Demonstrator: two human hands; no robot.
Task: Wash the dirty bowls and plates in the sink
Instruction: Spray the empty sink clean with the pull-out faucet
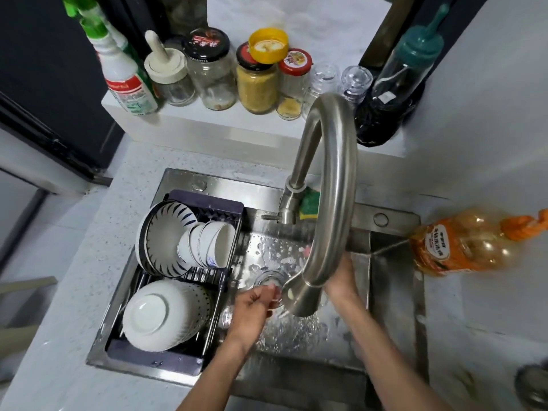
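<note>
Water runs from the steel faucet [332,185] into the sink [391,292]. Under the spout my left hand [252,310] curls its fingers round what looks like a small clear glass dish [277,298]. My right hand [341,280] reaches in from the right, and the faucet hides its fingers. A dark drying rack [219,203] fills the sink's left side. It holds a blue-striped bowl [166,238] on edge, several small white bowls [210,244] stacked sideways, and a large white bowl [157,315] upside down.
A green and yellow sponge [310,203] lies behind the faucet base. An orange dish-soap bottle [462,244] lies on the counter at the right. Jars [256,81] and bottles line the ledge behind the sink. The drain [268,278] is at the basin's middle.
</note>
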